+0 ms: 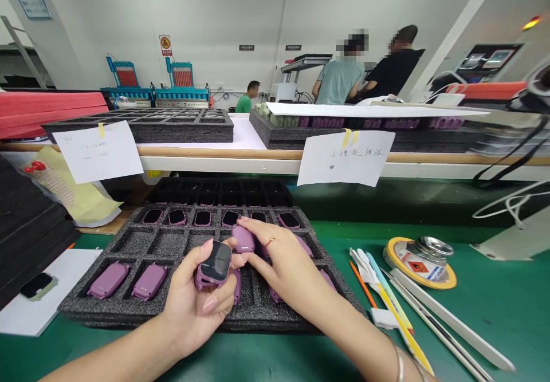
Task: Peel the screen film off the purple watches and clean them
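My left hand (197, 290) grips a purple smartwatch case (216, 262), its dark glossy screen facing up. Just to its right, my right hand (277, 250) has its thumb and fingers around another purple watch case (243, 239), back side up, over the foam tray. Both hands are above a black foam tray (129, 239) with square pockets. In the far row, several purple watches (203, 218) lie screen up. Nearer pockets hold purple cases (109, 279) with their backs up; some pockets between are bare. My right hand and forearm hide part of the tray's right side.
Right of the tray lie brushes and sticks (387, 296), a yellow tape roll with a metal-topped can (423, 262), and long white strips (455, 319). A green watch (38, 284) rests on white paper at left. A shelf (258, 161) with foam trays spans the back; people are beyond it.
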The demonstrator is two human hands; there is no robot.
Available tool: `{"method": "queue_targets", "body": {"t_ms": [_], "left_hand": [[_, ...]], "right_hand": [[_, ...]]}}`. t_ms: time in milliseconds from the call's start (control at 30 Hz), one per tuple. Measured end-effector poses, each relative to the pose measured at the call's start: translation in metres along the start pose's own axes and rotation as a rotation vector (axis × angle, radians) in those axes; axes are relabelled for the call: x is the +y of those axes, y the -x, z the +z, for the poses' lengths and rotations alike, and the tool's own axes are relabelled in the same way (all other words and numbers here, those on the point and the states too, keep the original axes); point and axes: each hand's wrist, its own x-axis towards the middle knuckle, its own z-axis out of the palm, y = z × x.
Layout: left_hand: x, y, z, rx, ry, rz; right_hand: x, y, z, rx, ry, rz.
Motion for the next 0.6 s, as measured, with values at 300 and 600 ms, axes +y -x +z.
{"method": "queue_targets", "body": {"t_ms": [300, 600], "left_hand": [[-0.002, 0.003, 0.006, 0.010, -0.035, 0.018], [-0.006, 0.001, 0.001, -0.023, -0.113, -0.114]], "right_hand": [[0.001, 0.010, 0.011, -0.040, -0.009, -0.053], [-0.015, 0.017, -0.017, 0.225, -0.342, -0.205]]}}
